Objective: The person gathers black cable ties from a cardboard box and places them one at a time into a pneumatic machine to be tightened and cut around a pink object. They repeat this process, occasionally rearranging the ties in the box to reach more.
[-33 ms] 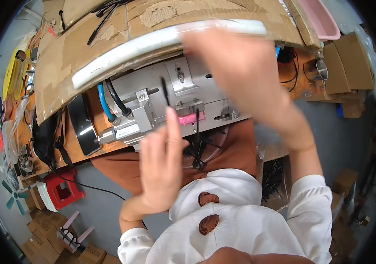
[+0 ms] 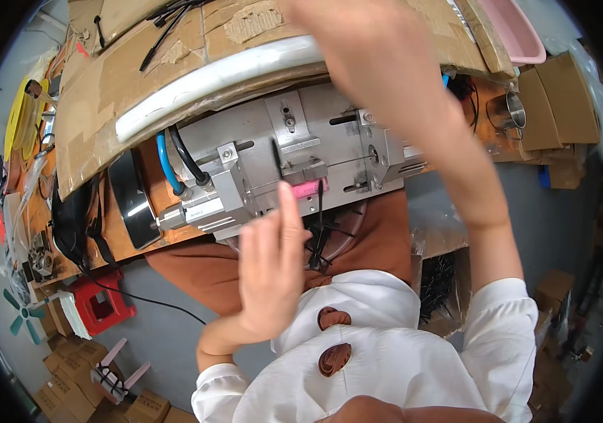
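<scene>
My left hand (image 2: 273,261) is over the near edge of a grey metal fixture (image 2: 252,151), its index finger stretched toward a pink block (image 2: 310,187). A thin black stick (image 2: 276,156) juts out from that fingertip and appears held there. Another thin black piece (image 2: 321,197) stands across the pink block, beside the thumb; whether I hold it is unclear. My right hand (image 2: 375,49) is blurred above the far cardboard and the end of a white padded tube (image 2: 224,72). Its fingers are hidden.
Black sticks (image 2: 164,42) lie on the cardboard (image 2: 118,92). Blue and black hoses (image 2: 167,166) enter the fixture. A clear round dish (image 2: 352,243) with black pieces rests at my lap. A metal cup (image 2: 513,111) stands right, a dark phone-like slab (image 2: 133,204) left, a red stool (image 2: 100,303) below.
My right hand has moved farther away, uncovering the fixture's right clamp. My left hand has shifted slightly right and nearer to me, the black stick moving along with it.
</scene>
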A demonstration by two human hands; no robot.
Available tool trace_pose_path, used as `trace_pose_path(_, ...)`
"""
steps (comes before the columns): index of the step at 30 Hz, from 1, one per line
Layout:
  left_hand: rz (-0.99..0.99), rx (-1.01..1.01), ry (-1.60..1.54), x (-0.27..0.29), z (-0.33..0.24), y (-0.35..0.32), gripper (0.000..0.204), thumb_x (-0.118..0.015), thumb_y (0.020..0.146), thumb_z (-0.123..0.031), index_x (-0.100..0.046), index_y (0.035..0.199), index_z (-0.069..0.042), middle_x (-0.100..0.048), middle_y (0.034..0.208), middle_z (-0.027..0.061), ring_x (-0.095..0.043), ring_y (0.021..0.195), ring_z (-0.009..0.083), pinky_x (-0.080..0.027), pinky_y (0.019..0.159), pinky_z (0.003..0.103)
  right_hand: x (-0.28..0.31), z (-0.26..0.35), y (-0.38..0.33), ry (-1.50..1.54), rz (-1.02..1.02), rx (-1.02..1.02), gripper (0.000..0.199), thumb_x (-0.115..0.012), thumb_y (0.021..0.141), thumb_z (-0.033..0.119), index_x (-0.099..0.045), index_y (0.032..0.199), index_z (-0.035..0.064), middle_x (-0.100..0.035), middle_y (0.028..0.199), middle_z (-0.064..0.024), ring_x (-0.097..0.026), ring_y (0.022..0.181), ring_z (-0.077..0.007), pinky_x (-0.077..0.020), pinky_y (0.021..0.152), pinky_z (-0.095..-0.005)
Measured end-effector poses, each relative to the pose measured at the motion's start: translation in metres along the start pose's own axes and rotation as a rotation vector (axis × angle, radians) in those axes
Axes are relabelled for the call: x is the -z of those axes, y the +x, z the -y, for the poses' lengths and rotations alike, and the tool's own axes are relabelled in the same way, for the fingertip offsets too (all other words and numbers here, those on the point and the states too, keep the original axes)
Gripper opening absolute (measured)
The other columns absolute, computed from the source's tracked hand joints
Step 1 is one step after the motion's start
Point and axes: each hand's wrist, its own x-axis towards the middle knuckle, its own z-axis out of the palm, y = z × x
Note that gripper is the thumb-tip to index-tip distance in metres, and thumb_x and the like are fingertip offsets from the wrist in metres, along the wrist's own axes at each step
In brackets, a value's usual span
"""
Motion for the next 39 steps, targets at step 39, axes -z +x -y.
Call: trace_pose_path(39, -0.027, 0.107, -0.200, 0.012, 0.009, 0.001, 0.072, -0.065, 0.068, 0.017, -0.048, 0.135, -0.002, -0.057, 0.100, 0.0109, -0.052, 0.087, 0.0237, -0.046, 0.077, 0.033, 0.068, -0.045, 0.008, 0.922, 0.116, -0.643, 0.021, -0.057, 0.093, 0.010, -0.059, 0.108, -0.0048, -0.069, 0.087, -0.0136, -0.065, 0.070, -0.0109, -0.0492, 0.054, -0.0184)
